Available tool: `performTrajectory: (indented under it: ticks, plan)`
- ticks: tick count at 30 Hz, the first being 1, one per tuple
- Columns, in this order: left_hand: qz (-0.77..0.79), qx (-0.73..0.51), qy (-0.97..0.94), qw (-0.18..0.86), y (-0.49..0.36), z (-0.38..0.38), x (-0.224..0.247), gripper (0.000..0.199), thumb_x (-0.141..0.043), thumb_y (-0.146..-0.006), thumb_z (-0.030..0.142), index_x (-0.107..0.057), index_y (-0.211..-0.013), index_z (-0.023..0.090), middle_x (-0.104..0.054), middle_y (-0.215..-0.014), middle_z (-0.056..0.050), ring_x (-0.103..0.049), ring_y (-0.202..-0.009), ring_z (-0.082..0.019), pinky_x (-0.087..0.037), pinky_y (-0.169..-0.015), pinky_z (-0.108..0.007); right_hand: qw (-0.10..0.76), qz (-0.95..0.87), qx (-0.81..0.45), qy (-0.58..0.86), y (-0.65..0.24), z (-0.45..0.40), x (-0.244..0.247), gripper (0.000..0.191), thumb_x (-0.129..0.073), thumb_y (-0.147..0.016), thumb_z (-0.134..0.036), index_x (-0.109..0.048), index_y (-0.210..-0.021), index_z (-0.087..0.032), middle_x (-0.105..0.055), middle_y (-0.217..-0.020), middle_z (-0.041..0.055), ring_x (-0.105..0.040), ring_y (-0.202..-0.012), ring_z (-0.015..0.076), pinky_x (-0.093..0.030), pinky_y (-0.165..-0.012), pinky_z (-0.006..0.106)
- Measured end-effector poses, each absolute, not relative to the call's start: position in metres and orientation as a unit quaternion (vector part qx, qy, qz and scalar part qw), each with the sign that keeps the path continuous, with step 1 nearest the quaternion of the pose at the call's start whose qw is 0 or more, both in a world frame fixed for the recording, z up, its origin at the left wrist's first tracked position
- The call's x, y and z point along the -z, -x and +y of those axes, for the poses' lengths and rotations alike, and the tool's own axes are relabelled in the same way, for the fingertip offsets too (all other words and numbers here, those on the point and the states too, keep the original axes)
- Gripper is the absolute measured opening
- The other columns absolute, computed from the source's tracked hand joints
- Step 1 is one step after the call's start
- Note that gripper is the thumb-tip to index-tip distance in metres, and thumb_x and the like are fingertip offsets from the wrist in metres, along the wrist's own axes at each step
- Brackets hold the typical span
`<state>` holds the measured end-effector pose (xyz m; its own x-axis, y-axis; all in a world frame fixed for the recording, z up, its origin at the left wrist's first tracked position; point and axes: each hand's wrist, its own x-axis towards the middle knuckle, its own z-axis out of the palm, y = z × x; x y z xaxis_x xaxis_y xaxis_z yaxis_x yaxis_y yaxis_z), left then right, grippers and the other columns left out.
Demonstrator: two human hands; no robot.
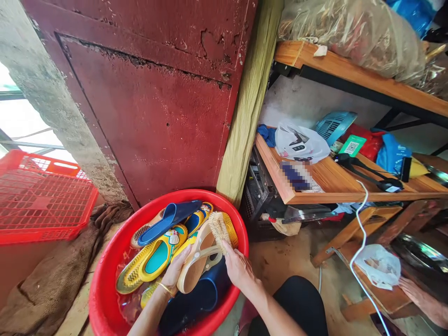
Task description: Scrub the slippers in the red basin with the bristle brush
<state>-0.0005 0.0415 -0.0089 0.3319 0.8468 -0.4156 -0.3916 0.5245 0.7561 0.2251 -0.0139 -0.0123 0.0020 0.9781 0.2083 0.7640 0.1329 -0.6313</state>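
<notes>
Brush (219, 227) sits in right hand (240, 267), fingers curled around it; left hand (177, 268) clasps sandal (191, 274) by its edge. Good scrubbing needs steady sandal, bristles pressed evenly.

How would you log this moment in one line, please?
left hand: holds beige sandal | right hand: holds bristle brush at sandal | red tub: blue slippers, yellow slippers inside

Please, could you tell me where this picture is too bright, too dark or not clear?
Head view: the window at the left edge is washed out to white; same head view, deep shadow lies below the left end of the wooden shelf, and a pixelated patch there hides detail; head view, the brush and sandal look fairly sharp.
</notes>
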Motion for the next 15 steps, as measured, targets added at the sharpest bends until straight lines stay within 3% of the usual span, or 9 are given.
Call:
performTrajectory:
  ticks: [5,9,15]
  plan:
    - [0.393,-0.408,-0.264,0.780,-0.001,0.040,0.008,0.061,-0.083,-0.067,0.045,-0.068,-0.119,0.016,-0.077,-0.107,-0.011,-0.073,-0.092,-0.030,-0.056,-0.079,-0.039,0.389,-0.671,-0.240,0.584,-0.225,-0.019,0.009,0.050,-0.038,-0.100,-0.031,-0.050,-0.147,-0.024,-0.061,-0.140,0.0066,-0.057,-0.128,0.0231,-0.046,-0.110,0.038]
    - [0.400,-0.401,-0.252,0.785,-0.001,0.040,0.004,0.053,-0.082,-0.069,0.040,-0.069,-0.114,0.016,-0.078,-0.101,-0.011,-0.074,-0.087,-0.029,-0.057,-0.074,-0.035,0.426,-0.615,-0.235,0.621,-0.232,-0.008,-0.001,0.050,-0.035,-0.101,-0.035,-0.052,-0.146,-0.021,-0.059,-0.143,0.0085,-0.052,-0.134,0.0221,-0.041,-0.113,0.037]
    - [0.414,-0.392,-0.186,0.800,-0.003,0.037,0.003,0.050,-0.076,-0.076,0.035,-0.065,-0.122,0.017,-0.079,-0.092,-0.011,-0.076,-0.078,-0.030,-0.060,-0.066,-0.038,0.309,-0.656,-0.286,0.626,-0.232,-0.014,-0.008,0.051,-0.038,-0.100,-0.032,-0.050,-0.148,-0.020,-0.059,-0.142,0.0097,-0.058,-0.127,0.0237,-0.042,-0.112,0.038]
